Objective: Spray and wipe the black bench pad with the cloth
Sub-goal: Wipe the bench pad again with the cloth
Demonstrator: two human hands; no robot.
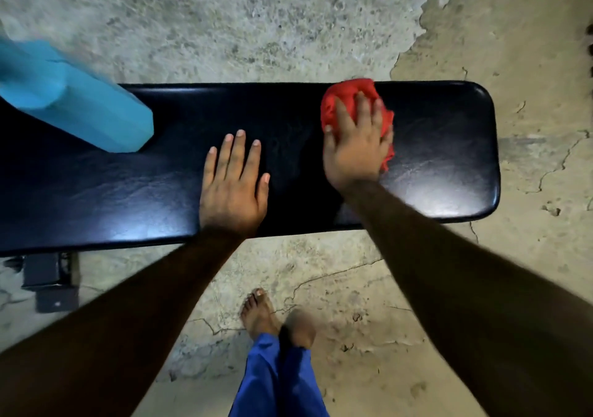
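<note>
The black bench pad (128, 185) runs across the view from left to right, glossy with light patches. My right hand (354, 147) presses a crumpled red cloth (345, 99) flat against the pad near its right end. My left hand (232, 185) lies palm down on the pad's middle, fingers spread, holding nothing. A blue spray bottle (80, 102) stands on the pad's left part, its top leaning out of the picture.
Cracked concrete floor (529, 63) surrounds the bench. A dark metal bench foot (48, 282) shows below the pad at the left. My bare feet (263, 314) and blue trouser legs stand close to the pad's near edge.
</note>
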